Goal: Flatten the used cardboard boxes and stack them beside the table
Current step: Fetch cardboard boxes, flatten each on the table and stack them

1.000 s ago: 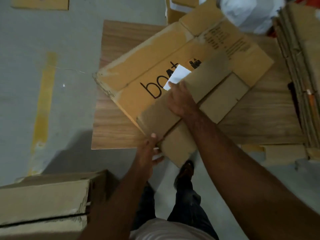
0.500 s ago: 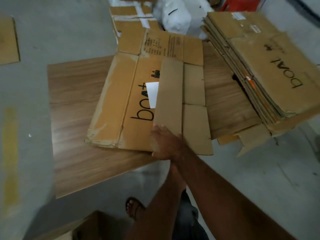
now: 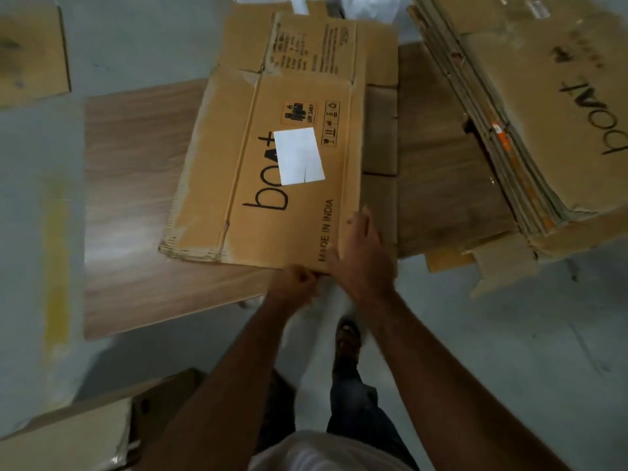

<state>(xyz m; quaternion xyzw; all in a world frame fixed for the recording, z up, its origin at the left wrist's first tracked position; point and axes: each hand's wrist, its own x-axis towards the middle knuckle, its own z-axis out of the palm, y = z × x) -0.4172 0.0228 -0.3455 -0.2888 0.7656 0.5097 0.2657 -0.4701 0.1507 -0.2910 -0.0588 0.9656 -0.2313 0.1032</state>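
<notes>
Nearest, at the bottom left, we see the brown corner of an unflattened box (image 3: 68,433) on the grey floor (image 3: 492,334), and our foot in a sandal (image 3: 346,338) below the hands. Just above, our left hand (image 3: 294,283) is curled at the near edge of the flattened carton (image 3: 272,171); its fingers bend tightly where the cardboard ends, but we cannot tell for sure whether they grip that edge. Our right hand (image 3: 365,256) lies beside it on the carton's near right corner, fingers fairly straight and pressed flat against the cardboard beside the "MADE IN INDIA" print. The carton lies flat on the wooden table (image 3: 136,198), its near edge reaching the table's near edge, with a white label (image 3: 299,156) over part of the "boat" lettering. Its flaps (image 3: 380,130) spread out to the right and at the far end. Farther right, a stack of flattened boxes (image 3: 530,124) leans at the table's right side, its top sheet also marked "boat". At far left, a loose cardboard sheet (image 3: 30,52) lies on the floor.
</notes>
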